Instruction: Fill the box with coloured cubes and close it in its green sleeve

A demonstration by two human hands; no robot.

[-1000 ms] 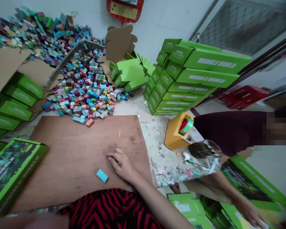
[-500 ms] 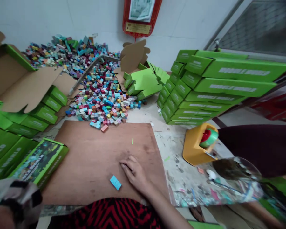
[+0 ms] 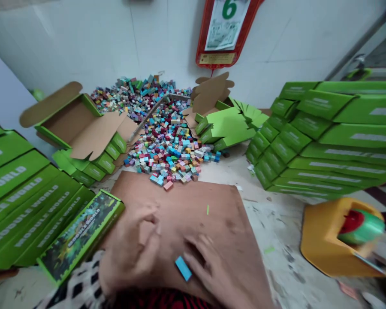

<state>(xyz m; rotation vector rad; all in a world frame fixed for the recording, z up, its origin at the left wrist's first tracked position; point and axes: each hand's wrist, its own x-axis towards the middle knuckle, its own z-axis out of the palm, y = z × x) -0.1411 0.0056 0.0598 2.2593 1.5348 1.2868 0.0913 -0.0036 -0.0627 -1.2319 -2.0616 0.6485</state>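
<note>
A brown board (image 3: 225,223) lies in front of me, with a small blue block (image 3: 183,268) near its front edge. My right hand (image 3: 209,266) rests on the board just right of the block, fingers curled, thumb side close to it. Blurred by motion, my left hand (image 3: 131,244) is over the board's left part with thumb and fingers curved toward each other; whether it holds anything cannot be made out. A pink block (image 3: 168,186) sits at the board's far edge, beside the large heap of small coloured blocks (image 3: 167,141).
Green boxes (image 3: 28,193) stand in a row at the left, with one printed box (image 3: 80,234) lying beside the board. More green boxes (image 3: 309,141) are stacked at the right, behind a yellow tape dispenser (image 3: 321,240). Opened cardboard boxes (image 3: 225,124) flank the heap.
The view has turned left. My left hand has come in from the lower left over the board. My right hand is now closer to the blue block.
</note>
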